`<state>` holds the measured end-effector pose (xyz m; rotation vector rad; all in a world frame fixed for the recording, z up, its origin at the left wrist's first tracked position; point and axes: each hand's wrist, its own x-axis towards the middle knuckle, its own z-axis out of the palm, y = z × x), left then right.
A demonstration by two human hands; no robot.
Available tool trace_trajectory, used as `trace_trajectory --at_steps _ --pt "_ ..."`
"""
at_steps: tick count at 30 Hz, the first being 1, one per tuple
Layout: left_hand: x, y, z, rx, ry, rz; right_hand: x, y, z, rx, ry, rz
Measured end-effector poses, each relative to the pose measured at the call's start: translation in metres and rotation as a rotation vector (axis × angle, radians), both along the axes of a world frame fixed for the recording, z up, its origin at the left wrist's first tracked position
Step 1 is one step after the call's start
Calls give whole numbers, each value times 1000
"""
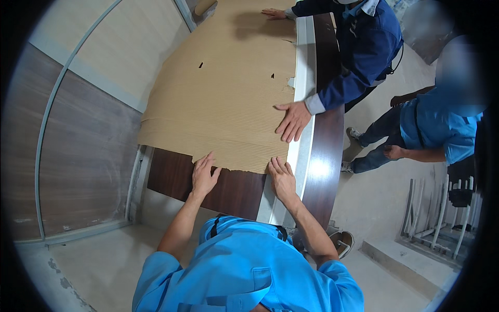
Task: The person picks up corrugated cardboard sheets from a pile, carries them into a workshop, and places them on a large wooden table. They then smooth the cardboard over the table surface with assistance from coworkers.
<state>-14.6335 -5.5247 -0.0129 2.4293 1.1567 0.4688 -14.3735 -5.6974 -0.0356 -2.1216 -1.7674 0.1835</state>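
Basically: both hands flat, fingers spread, nothing gripped. Left hand (204, 176) presses on the torn near edge of the cardboard (223, 99), palm half on the bare dark panel (228, 192). Right hand (283, 179) sits at the cardboard's near right corner, by the pale strip (304, 78) running along the panel's right edge. Looks like they pin the sheet down so it stays flush on the panel.

Cardboard covers most of the panel top, far end to near edge; near edge ragged, two small slots cut mid-sheet, a nick at the right edge.

Co-worker in dark blue jacket (364, 47) leans in from the right: one hand (293, 120) flat on the sheet's right edge just beyond the right hand, the other hand (274, 13) at the far end. Same hold-down job, seemingly.

Second person in light blue shirt (436, 130) crouches off the right side, not touching. Curved metal rail (52, 119) and wall panels left; metal frames (436, 218) stacked on the floor right. Co-worker's arm crowds the right edge.
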Motion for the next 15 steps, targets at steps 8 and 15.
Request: trace_trajectory --at_steps 8,15 --pt "-22 28 -26 -59 -201 331 0 6 5 -60 -10 10" --pt "-81 88 -48 -582 -856 968 -1 8 9 -79 28 0"
